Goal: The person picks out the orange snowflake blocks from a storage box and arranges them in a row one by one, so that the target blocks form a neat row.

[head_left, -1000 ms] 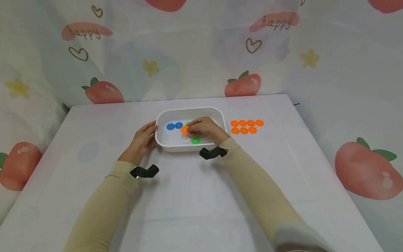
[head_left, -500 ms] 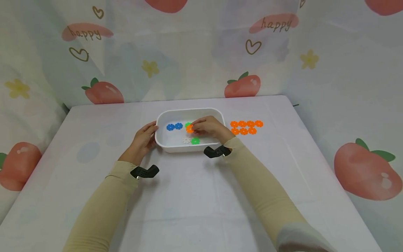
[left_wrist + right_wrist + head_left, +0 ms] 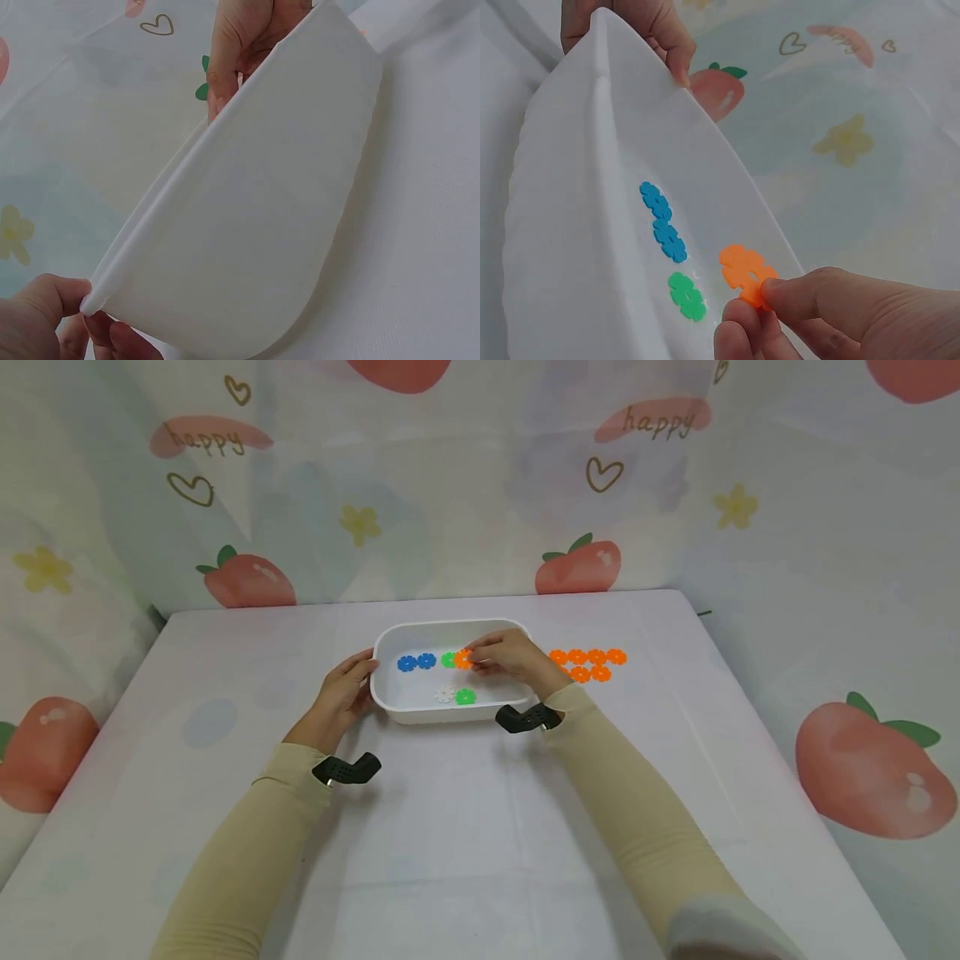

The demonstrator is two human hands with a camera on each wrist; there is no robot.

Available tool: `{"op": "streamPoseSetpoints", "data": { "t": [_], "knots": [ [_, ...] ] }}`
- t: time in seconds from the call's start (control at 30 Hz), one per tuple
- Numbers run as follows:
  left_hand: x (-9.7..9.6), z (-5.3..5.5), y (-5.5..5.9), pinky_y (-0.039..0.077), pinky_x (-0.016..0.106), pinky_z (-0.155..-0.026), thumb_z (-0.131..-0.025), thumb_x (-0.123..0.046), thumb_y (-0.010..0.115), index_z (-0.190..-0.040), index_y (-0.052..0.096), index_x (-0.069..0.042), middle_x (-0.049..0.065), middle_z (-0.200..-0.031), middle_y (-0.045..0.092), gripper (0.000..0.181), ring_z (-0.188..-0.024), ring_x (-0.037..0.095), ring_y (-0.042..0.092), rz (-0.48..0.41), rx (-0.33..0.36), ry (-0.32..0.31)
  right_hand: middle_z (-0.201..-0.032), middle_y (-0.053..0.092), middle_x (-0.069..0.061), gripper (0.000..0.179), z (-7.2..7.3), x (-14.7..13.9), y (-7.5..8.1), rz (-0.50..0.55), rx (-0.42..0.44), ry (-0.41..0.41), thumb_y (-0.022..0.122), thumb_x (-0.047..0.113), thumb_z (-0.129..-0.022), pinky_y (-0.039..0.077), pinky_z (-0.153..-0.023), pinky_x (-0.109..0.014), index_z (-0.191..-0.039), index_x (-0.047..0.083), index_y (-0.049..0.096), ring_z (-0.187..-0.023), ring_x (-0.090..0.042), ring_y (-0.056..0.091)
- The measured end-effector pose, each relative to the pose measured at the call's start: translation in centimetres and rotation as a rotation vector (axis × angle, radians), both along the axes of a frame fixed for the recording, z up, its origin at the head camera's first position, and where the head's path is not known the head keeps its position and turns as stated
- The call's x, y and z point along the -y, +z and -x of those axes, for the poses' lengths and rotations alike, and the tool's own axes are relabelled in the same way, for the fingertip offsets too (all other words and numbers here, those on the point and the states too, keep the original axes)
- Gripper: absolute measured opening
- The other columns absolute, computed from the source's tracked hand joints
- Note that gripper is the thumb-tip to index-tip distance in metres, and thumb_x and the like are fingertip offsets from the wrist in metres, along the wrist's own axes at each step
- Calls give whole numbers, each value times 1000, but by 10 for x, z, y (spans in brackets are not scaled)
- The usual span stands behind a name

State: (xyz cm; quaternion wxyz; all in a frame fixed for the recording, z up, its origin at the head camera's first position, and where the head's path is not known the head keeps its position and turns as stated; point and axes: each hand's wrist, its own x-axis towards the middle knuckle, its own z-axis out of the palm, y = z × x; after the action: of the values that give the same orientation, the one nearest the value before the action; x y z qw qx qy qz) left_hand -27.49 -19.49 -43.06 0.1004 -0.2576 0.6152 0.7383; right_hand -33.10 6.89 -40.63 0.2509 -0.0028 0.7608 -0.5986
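An orange flower-shaped disc [image 3: 744, 268] is pinched between the thumb and fingers of my right hand [image 3: 513, 658], inside the white plastic tray [image 3: 423, 714]. In the right wrist view it is raised over the tray floor. My left hand [image 3: 341, 697] grips the tray's left end, thumb at the rim, fingers below it in the left wrist view. On the tray floor lie two blue flower discs [image 3: 416, 662] side by side and a green disc [image 3: 447, 660] close by the orange one. A white disc [image 3: 444, 695] and another green disc [image 3: 466, 697] lie nearer the front wall.
Right of the tray, several orange flower discs [image 3: 597, 657] lie in two rows on the white-covered table [image 3: 450, 843]; my right hand partly hides the nearest. A printed curtain [image 3: 465, 485] rises behind the table's back edge.
My right hand has moved to the right inside the tray with the orange disc, uncovering the green disc at the back. The left hand keeps its hold on the tray's end.
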Motion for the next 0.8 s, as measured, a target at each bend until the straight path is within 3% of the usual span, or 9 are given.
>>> {"op": "streamPoseSetpoints", "data": {
  "t": [0.2,0.43,0.67,0.8],
  "knots": [
    [0,-1,0,45,19,-69,-99,-26,60,-140,55,-28,-2,-143,50,42,-101,13,52,14,5,-5,-97,66,-11,31,-1,-6,5,20,3,7,64,4,-93,57,-82,-29,-122,-7,63,-98,-33,65],
    [0,0,-1,45,19,-71,-99,-26,60,-140,55,-29,-3,-143,50,42,-104,13,52,11,4,-2,-100,65,-12,32,-5,-11,11,-10,-2,57,63,4,-94,57,-77,-26,-124,-5,63,-88,-25,65],
    [-1,0,0,45,20,-75,-98,-26,60,-140,56,-29,-3,-141,50,42,-105,13,52,14,9,1,-101,66,-13,33,-9,-15,15,-10,-3,60,65,3,-92,52,-95,-41,-124,-4,62,-93,-30,65],
    [0,0,-1,45,19,-72,-98,-27,61,-140,56,-29,-4,-141,50,42,-105,13,52,20,17,-1,-98,67,-12,32,-14,-18,18,-5,-14,37,66,3,-92,52,-95,-42,-123,-4,63,-90,-28,66]
  ]
}}
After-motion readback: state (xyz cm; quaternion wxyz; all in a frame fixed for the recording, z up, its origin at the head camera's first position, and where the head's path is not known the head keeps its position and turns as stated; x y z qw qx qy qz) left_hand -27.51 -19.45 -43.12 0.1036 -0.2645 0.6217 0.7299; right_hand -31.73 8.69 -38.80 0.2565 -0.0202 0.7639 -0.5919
